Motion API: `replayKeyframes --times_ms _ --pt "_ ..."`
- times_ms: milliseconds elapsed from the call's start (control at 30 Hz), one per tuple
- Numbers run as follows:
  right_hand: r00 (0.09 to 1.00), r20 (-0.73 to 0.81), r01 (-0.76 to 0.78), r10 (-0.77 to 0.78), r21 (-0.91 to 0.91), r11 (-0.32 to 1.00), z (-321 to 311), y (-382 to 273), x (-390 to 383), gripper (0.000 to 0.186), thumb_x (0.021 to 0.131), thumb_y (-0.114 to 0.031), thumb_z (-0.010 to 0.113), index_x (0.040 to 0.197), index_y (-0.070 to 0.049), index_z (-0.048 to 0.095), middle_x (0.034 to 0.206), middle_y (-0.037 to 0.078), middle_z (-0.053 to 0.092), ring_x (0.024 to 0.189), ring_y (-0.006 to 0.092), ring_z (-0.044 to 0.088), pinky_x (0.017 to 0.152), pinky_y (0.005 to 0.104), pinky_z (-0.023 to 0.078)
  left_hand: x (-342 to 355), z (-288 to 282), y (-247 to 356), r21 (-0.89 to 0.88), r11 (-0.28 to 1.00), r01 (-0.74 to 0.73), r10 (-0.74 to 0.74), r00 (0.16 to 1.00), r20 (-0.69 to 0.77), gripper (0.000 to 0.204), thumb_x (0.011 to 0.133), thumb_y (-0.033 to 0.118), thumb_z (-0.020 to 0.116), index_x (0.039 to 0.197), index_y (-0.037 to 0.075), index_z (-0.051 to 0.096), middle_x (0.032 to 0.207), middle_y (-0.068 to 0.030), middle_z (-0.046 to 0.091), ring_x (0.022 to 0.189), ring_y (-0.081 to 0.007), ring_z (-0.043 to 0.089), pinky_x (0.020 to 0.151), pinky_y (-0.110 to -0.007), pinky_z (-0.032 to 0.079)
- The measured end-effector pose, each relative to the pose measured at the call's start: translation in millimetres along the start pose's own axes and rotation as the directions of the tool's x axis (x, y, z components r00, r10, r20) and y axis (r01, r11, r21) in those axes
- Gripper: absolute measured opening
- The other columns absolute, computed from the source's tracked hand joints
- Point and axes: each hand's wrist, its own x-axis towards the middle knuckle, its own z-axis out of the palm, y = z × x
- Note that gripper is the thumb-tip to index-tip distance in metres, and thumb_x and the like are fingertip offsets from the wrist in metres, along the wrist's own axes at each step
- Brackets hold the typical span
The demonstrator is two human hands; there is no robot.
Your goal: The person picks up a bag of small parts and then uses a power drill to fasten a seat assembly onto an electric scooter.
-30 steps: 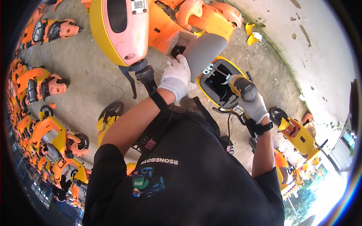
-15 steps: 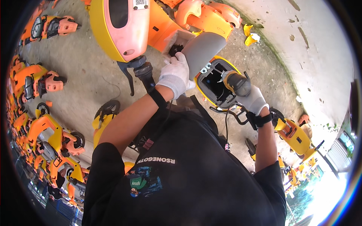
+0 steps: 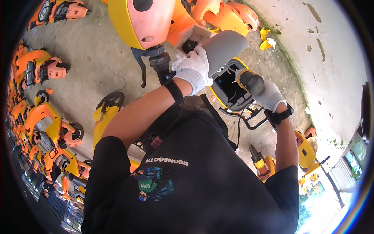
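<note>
My right hand [image 3: 270, 96], in a white knit glove, grips a power drill [image 3: 251, 82] with a dark and yellowish body. Its front end points toward the hinge side of a raised grey scooter seat [image 3: 225, 50]; the tip is hidden. Below the seat lies an open, yellow-rimmed black storage compartment [image 3: 232, 102]. My left hand [image 3: 193, 67], also gloved, is at the seat's left edge with its fingers curled; what they hold is hidden. Just beyond it sits a pale open box [image 3: 194, 36] with small dark pieces inside.
A black handlebar grip [image 3: 160, 62] and brake lever [image 3: 142, 70] stand left of my left hand, beneath a pink and yellow scooter front [image 3: 150, 23]. Orange body panels [image 3: 224, 17] lie beyond. Many scooters [image 3: 43, 113] line the left; a pale wall [image 3: 327, 50] is at right.
The view has shifted, so most things sit farther right. The drill's front has come closer to the seat, and its silver shaft and the hinge no longer show. My left hand stays by the seat.
</note>
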Motion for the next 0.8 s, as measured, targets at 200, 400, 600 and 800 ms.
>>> replayKeyframes --times_ms 200,400,600,800 --pt "0.999 -0.027 -0.019 0.021 0.055 0.998 13 1 -4 0.028 0.071 -0.023 0.064 0.094 -0.007 0.063 0.085 0.019 0.064 0.084 0.0373 0.061 0.075 0.0404 0.050 -1 -4 3 -0.001 0.999 0.035 -0.035 0.999 0.035 0.090 0.063 0.039 0.079 0.119 -0.011 0.028 0.104 -0.0258 0.054 0.088 -0.0338 0.064 0.076 -0.035 0.054" --pt "1.000 -0.004 0.008 -0.009 -0.085 0.996 9 -5 -4 0.030 0.074 -0.026 0.064 0.098 -0.009 0.062 0.089 0.018 0.065 0.086 0.0363 0.061 0.075 0.0405 0.049 -2 -2 1 0.003 1.000 -0.012 0.012 0.999 -0.036 0.090 0.063 0.038 0.079 0.120 -0.010 0.028 0.104 -0.0254 0.055 0.095 -0.0327 0.062 0.079 -0.036 0.052" --pt "0.994 -0.081 0.090 -0.078 0.157 0.984 -14 -24 -45 0.035 0.073 -0.024 0.068 0.102 -0.006 0.062 0.090 0.018 0.065 0.084 0.0345 0.062 0.074 0.0373 0.050 -2 -6 0 -0.049 0.999 0.012 -0.013 1.000 -0.007 0.089 0.063 0.038 0.078 0.120 -0.010 0.029 0.106 -0.0261 0.053 0.095 -0.0337 0.061 0.081 -0.036 0.051" --pt "0.899 -0.433 0.095 0.066 0.339 0.936 28 17 -94 0.029 0.074 -0.017 0.071 0.097 -0.001 0.062 0.085 0.013 0.067 0.078 0.0197 0.064 0.070 0.0309 0.050 -2 0 -3 -0.044 0.998 -0.047 0.045 0.997 -0.062 0.088 0.064 0.038 0.078 0.118 -0.010 0.029 0.107 -0.0276 0.053 0.095 -0.0350 0.062 0.080 -0.037 0.052"
